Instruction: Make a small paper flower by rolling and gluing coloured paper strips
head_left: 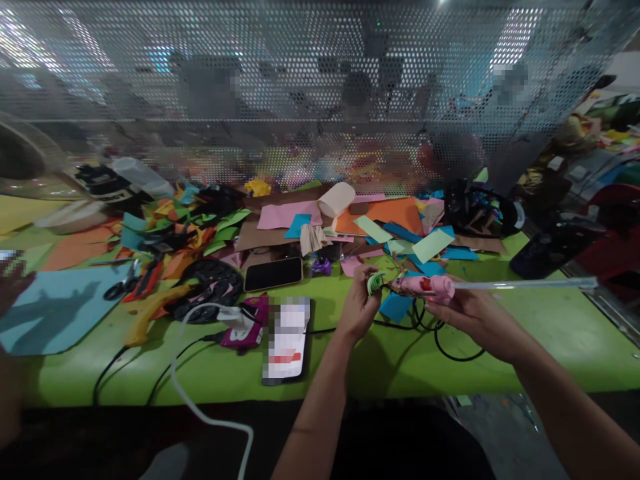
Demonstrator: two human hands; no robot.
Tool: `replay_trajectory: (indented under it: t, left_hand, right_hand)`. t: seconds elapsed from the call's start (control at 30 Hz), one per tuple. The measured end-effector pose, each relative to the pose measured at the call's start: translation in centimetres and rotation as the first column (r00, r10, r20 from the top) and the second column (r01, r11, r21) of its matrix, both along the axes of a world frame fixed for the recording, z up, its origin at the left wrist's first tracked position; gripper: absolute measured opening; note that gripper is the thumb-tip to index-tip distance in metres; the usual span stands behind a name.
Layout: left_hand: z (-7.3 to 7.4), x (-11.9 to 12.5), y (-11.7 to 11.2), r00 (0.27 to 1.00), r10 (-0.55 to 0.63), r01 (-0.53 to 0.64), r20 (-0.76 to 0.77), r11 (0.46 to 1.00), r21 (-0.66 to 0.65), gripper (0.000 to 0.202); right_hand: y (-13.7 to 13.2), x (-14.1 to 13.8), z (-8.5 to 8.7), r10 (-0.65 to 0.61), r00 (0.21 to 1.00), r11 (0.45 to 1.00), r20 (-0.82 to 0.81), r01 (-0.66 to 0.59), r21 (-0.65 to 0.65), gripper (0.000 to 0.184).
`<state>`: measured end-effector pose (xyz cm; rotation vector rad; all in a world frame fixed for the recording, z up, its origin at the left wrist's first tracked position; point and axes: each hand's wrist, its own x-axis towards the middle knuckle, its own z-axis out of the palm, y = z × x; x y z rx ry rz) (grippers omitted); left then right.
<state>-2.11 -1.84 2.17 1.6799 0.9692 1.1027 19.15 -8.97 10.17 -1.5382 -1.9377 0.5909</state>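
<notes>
Left hand: we list the left hand [361, 303] with fingertips pinched together on a green paper coil [376, 283], held above the table's middle.
Right hand: our right hand [477, 313] is wrapped round a pink glue gun [427, 287]; the trigger is hidden from us.
Glue stick: one clear glue stick [530, 285], projecting rightward from the gun's rear.
Nozzle: points left, just beside the coil; contact, we cannot tell.
Handling: we judge it best to hold the coil's turns tight, lay a thin bead on its edge, and keep fingertips off the hot tip.
Cable: black cable [453, 360], looped on the green table [400, 377] below the hands.
Phones: lit phone [290, 343] and dark phone [273, 274], left of our hands.
Tools: yellow glue gun [150, 321] and scissors [120, 285], farther left.
Backdrop: perforated metal screen [300, 93].
Writing: white lettering on a black bag [113, 187], too blurred to read surely; the pink gun's red mark, illegible; the lit screen, masked by pixelation.
</notes>
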Motion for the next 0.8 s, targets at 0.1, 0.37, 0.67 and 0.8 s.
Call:
replay_trajectory:
  t: [0.1, 0.37, 0.67, 0.8]
  left_hand:
    - [0.0, 0.0, 0.0, 1.0, -0.026, 0.026, 0.013, 1.0, -0.01, 0.027]
    - [-0.3, 0.0, 0.1, 0.997, -0.028, 0.031, 0.07, 0.999, -0.039, 0.028]
    - [-0.8, 0.0, 0.3, 0.979, -0.099, 0.117, 0.18, 0.989, -0.091, 0.036]
    - [-1.5, 0.1, 0.5, 0.97, -0.116, 0.14, 0.215, 0.985, -0.097, 0.038]
  right_hand:
    - [0.0, -0.1, 0.3, 0.036, 0.999, 0.997, -0.035, -0.038, -0.066, 0.029]
    - [-0.9, 1.0, 0.1, -0.101, 0.964, 0.985, -0.246, 0.063, -0.16, 0.042]
    - [-1.9, 9.5, -8.1, -0.563, 0.719, 0.824, -0.408, 0.528, -0.207, 0.045]
    - [-2.4, 12.0, -10.0, -0.638, 0.77, 0.752, 0.031, 0.631, -0.192, 0.049]
